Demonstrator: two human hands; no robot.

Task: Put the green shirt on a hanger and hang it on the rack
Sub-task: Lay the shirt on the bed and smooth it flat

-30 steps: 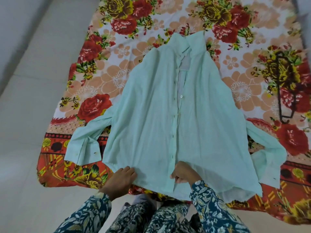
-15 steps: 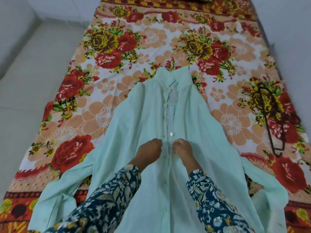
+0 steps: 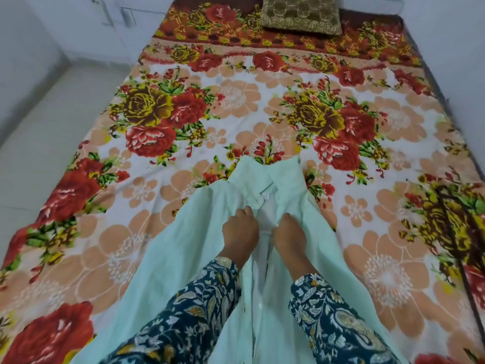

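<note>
The pale green shirt (image 3: 199,245) lies front-up on the flowered bedsheet, collar pointing away from me. My left hand (image 3: 240,231) pinches the left edge of the button placket just below the collar. My right hand (image 3: 288,236) grips the right edge of the placket beside it. The two hands sit close together, with the white inner strip of the shirt showing between them. A dark hanger (image 3: 456,245) lies on the sheet at the far right, partly cut off by the frame. The shirt's lower part and sleeves are hidden by my patterned sleeves.
The bed (image 3: 236,101) with its red and orange flowered sheet fills the view. An olive cushion (image 3: 300,15) lies at the head end. Pale floor (image 3: 52,122) runs along the left side, with white cupboards behind. A wall borders the bed on the right.
Both hands have moved up the shirt from the hem, past the middle of the placket, to just below the collar. The view has tilted up toward the head of the bed.
</note>
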